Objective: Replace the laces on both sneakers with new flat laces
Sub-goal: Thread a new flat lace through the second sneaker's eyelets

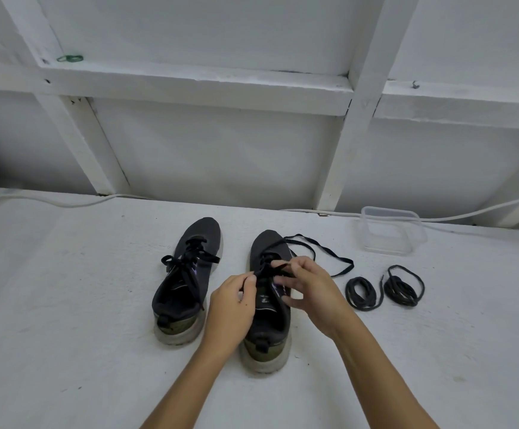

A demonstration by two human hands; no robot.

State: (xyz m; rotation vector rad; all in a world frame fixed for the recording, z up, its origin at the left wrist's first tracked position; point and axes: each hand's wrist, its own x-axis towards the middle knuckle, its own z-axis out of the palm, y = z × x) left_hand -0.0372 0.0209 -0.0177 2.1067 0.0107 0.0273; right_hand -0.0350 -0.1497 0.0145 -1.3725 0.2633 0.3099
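hands: left hand (231, 300) and right hand (309, 289) pinch flat black lace (320, 247) on dark sneaker (269, 323).

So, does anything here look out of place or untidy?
Little stands out. The right sneaker's flat lace trails loose across the table to its right, while the left sneaker is tied. A green band lies oddly on the wall beam.

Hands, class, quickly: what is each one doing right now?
Left hand: pinches the flat lace over the right sneaker.
Right hand: fingers curled, pinching the same lace at the eyelets.
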